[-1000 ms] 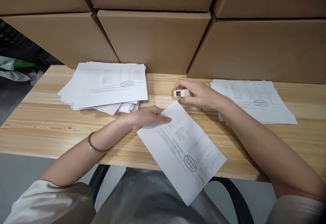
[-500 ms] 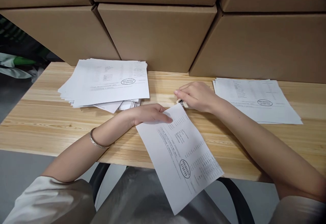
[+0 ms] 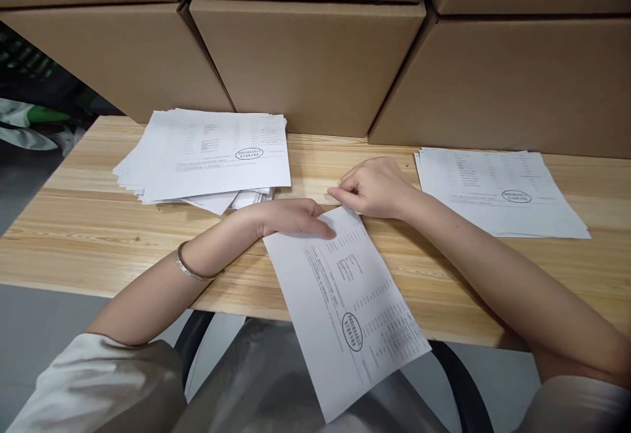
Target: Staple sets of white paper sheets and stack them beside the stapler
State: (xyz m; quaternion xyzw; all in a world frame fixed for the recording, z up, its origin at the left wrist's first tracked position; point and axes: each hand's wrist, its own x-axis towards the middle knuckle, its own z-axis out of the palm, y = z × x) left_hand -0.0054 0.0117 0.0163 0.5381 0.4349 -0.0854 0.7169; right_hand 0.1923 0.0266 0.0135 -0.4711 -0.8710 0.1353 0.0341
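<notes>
Both hands pin sheet overhanging table

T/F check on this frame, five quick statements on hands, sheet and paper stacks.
1. The left hand presses flat on the tilted sheet. True.
2. The right hand is at the sheet's top corner. True.
3. The sheet lies wholly on the table. False: its lower end hangs over the near edge.
4. Both paper stacks sit left of the hands. False: the left stack is on one side, the right stack on the other.
5. Cardboard boxes stand behind the papers. True.
</notes>
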